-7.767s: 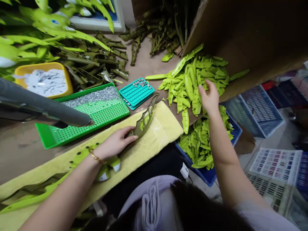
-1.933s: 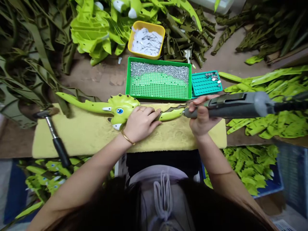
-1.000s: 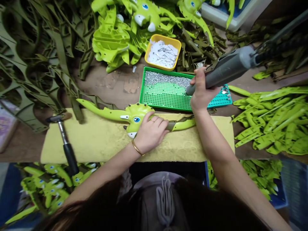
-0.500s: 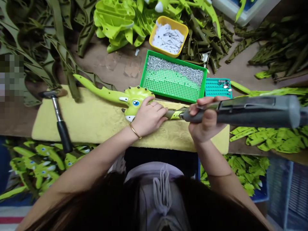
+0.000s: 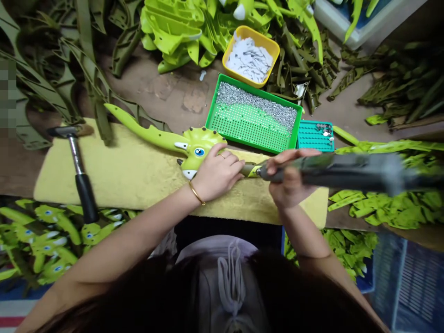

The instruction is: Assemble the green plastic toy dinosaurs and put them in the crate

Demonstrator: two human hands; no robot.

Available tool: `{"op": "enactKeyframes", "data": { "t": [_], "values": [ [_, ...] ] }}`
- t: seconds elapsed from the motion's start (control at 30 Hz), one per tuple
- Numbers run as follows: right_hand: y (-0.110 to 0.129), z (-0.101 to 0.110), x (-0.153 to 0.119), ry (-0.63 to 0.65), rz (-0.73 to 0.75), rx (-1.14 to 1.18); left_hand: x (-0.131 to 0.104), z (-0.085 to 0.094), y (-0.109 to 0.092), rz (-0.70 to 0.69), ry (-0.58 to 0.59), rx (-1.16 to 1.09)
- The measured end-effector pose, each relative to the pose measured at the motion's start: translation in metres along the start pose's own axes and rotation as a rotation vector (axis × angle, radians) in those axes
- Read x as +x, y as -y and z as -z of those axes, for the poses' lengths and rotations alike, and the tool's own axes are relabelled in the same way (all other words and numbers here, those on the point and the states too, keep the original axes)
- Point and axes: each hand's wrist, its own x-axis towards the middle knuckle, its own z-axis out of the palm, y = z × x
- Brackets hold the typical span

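My left hand [image 5: 220, 172] is wrapped over the neck of a lime-green dinosaur-head toy [image 5: 199, 145], which has a blue eye, white horns and a long curved piece to the left. The toy lies on a yellow cloth [image 5: 138, 175]. My right hand [image 5: 291, 178] grips a dark power screwdriver [image 5: 340, 171], held sideways and blurred at its rear. Its tip meets the lime and olive end of the toy, right of my left hand. Whether a screw sits at the tip cannot be made out.
A green tray [image 5: 249, 125] of screws, a yellow bin [image 5: 251, 55] of white pieces and a teal tray [image 5: 314, 136] lie beyond the cloth. A hammer [image 5: 78, 166] rests at left. Olive parts [image 5: 121, 41] and lime parts [image 5: 176, 32] are heaped around.
The rear of the screwdriver has swung slightly toward me, its tip still at the toy. The whole view has shifted a little. My left hand keeps its hold.
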Motion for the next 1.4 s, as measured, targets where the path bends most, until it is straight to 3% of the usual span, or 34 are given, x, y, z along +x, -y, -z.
{"op": "enactKeyframes", "data": {
  "t": [0.1, 0.17, 0.3, 0.43, 0.7, 1.07, 1.27, 1.4],
  "values": [
    [-0.021, -0.018, 0.046, -0.323, 0.154, 0.1, 0.0, -0.001, 0.001, -0.002, -0.028, -0.029],
    [-0.044, -0.029, 0.072, -0.424, 0.142, 0.0, -0.001, -0.001, 0.001, 0.005, -0.031, -0.054],
    [-0.081, -0.039, 0.093, -0.428, 0.126, -0.168, -0.001, 0.0, 0.001, 0.002, -0.011, -0.051],
    [-0.091, -0.036, 0.09, -0.416, 0.161, -0.162, -0.002, -0.001, 0.001, -0.01, -0.005, -0.014],
    [-0.08, -0.035, 0.089, -0.373, 0.117, -0.195, -0.003, -0.002, 0.001, -0.009, -0.033, -0.059],
    [-0.075, -0.033, 0.088, -0.392, 0.058, 0.101, -0.004, -0.001, -0.001, -0.009, -0.018, -0.022],
    [-0.032, -0.018, 0.073, -0.327, 0.157, 0.255, -0.001, 0.0, -0.001, 0.013, 0.001, -0.075],
    [-0.002, -0.006, 0.036, -0.152, 0.043, 0.263, 0.0, -0.002, -0.001, 0.025, 0.004, -0.096]
  ]
}}
